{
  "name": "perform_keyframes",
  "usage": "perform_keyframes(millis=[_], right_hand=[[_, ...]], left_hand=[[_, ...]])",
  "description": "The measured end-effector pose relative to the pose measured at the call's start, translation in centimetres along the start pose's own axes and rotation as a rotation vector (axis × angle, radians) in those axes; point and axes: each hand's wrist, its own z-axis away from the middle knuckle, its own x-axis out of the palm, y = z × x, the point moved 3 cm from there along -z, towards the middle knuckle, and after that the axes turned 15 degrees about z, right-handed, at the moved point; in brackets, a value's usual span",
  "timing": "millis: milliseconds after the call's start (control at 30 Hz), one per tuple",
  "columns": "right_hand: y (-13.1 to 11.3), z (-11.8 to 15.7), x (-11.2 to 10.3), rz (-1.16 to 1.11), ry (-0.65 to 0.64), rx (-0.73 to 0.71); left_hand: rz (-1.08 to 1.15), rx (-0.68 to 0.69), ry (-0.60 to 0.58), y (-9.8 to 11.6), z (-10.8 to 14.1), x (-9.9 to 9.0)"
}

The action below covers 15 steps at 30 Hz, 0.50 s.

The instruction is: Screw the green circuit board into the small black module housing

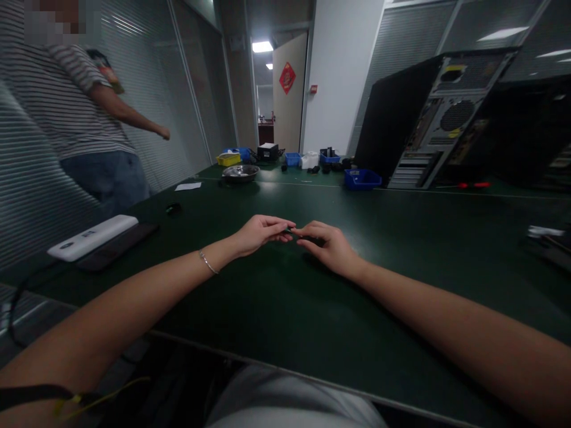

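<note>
Over the middle of the dark green table [250, 291], my left hand [259, 233] pinches a small dark object [288, 230] between thumb and fingers. The object is too small to name. My right hand [328, 244] is just to its right, fingertips touching or almost touching the object's right end. The thumb and index finger of my right hand are apart, and nothing is visible between them. A thin silver bracelet circles my left wrist.
A white power strip [96, 236] and a dark flat object lie at left. Farther back are a metal bowl [241, 173], a blue bin [362, 179] and a computer tower [428, 119]. A person in a striped shirt [75, 101] stands beyond the left edge.
</note>
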Motion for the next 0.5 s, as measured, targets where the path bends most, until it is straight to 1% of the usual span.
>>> perform_keyframes(millis=[133, 200, 333, 400, 500], right_hand=[[-0.06, 0.01, -0.05, -0.004, -0.013, 0.018], [0.04, 0.01, -0.08, 0.01, -0.003, 0.054], [0.11, -0.03, -0.26, 0.029, 0.033, 0.129], [-0.2, -0.07, -0.3, 0.031, 0.003, 0.101], [-0.81, -0.13, -0.25, 0.05, -0.08, 0.024]], left_hand=[[0.007, -0.008, -0.026, -0.15, -0.09, -0.15], [-0.026, 0.036, -0.023, 0.04, -0.16, -0.26], [-0.135, 0.164, 0.036, 0.65, -0.26, -0.47], [-0.18, 0.193, 0.046, 0.72, -0.27, -0.37], [-0.243, 0.197, 0.02, 0.41, -0.2, 0.1]])
